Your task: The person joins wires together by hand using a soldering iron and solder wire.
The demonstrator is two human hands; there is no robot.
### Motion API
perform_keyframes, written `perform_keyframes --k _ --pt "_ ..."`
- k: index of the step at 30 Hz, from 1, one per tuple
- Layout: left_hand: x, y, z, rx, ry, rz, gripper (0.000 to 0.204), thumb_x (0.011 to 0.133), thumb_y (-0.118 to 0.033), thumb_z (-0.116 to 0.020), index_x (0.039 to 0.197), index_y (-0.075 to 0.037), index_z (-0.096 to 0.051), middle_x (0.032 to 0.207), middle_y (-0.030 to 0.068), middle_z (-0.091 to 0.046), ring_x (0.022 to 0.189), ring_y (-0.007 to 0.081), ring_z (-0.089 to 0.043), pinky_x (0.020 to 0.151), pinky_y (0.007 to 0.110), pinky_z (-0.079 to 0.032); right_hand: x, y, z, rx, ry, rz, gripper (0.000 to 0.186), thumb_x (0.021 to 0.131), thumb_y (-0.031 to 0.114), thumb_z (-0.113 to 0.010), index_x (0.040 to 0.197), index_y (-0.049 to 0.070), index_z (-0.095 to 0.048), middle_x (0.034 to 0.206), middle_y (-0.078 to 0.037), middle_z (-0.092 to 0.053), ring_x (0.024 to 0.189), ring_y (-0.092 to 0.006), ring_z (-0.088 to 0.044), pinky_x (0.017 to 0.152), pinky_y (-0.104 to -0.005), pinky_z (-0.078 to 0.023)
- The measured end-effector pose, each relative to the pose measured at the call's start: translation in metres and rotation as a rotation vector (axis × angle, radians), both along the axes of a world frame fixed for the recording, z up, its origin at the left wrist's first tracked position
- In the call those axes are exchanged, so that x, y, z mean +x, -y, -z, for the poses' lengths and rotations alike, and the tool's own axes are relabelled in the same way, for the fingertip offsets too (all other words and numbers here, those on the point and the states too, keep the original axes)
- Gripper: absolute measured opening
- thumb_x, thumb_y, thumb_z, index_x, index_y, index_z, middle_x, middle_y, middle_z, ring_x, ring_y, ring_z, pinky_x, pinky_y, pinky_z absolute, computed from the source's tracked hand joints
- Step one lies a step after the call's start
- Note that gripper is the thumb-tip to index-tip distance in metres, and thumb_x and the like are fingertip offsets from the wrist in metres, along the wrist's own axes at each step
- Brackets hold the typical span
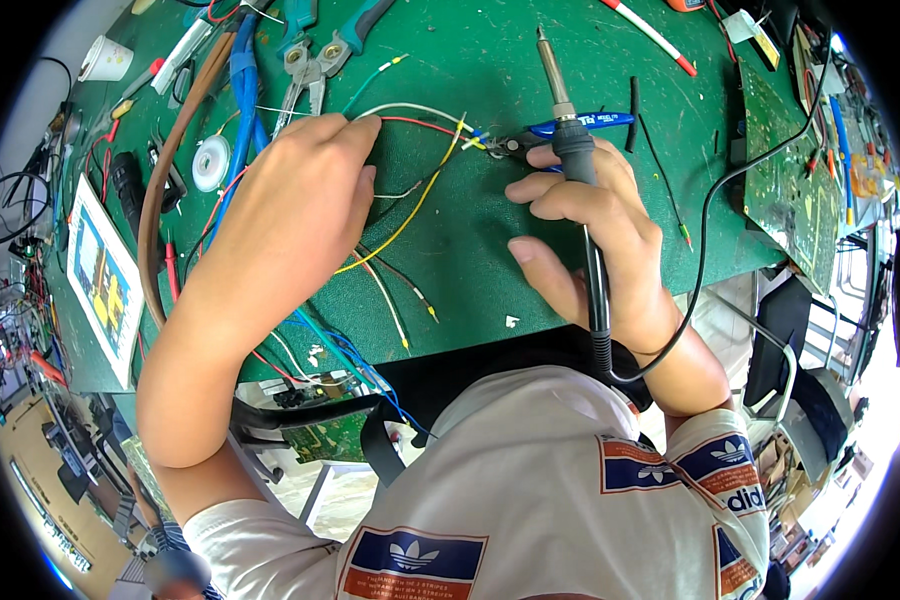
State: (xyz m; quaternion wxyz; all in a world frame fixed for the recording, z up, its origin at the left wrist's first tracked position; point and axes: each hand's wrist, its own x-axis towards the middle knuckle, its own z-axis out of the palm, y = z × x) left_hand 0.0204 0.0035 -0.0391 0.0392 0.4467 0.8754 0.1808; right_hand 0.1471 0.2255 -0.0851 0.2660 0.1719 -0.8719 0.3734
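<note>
Shirt [530,490] below, left hand [295,200] perhaps pinches wires [420,122], right [615,215] holds soldering iron [573,145] near cutters [608,121].

Lettering on shirt patches [413,566], blue cutter handle [598,121].

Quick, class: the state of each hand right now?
Left hand: curled, fingertips hidden; its grip cannot be told.
Right hand: holding the soldering iron between its fingers.

your right hand [620,225] holds a soldering iron [572,145], its tip pointing away from you, crossing in front of blue-handled cutters [605,121]. your left hand [295,195] curls over thin wires [420,122] on the green work surface [470,290], its fingertips partly hidden.
</note>
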Motion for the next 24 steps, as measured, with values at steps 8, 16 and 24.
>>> perform_keyframes --k 8,16,24 --pt "-0.004 0.005 -0.018 0.048 0.115 0.078 0.026 0.089 0.0 -0.058 0.114 0.005 -0.064 0.084 0.0184 -0.062 0.072 0.0347 -0.06 0.067 0.04 -0.048 0.006 -0.012 0.01 -0.335 -0.003 -0.148 0.063 0.097 0.055 -0.043 0.13 0.002 -0.04 0.082 -0.011 -0.061 0.086 -0.0277 -0.061 0.093 -0.0499 -0.043" --pt "-0.011 0.015 -0.037 0.207 0.18 -0.111 0.033 0.099 -0.01 -0.044 0.127 -0.004 -0.061 0.082 -0.001 -0.06 0.06 0.0015 -0.039 0.054 0.019 -0.032 0.031 -0.001 0.012 -0.816 0.153 -0.128 0.083 0.093 0.076 -0.023 0.132 0.003 -0.033 0.088 -0.007 -0.049 0.076 -0.0205 -0.053 0.079 -0.041 -0.044" --pt "-0.008 0.018 -0.043 0.372 0.179 -0.16 0.032 0.093 -0.01 -0.048 0.12 -0.001 -0.063 0.083 0.0008 -0.065 0.058 0.0029 -0.039 0.054 0.02 -0.031 0.044 0.014 0.01 -0.889 0.322 -0.116 0.058 0.102 0.05 -0.045 0.125 -0.004 -0.047 0.101 -0.019 -0.063 0.098 -0.0272 -0.065 0.091 -0.04 -0.048"
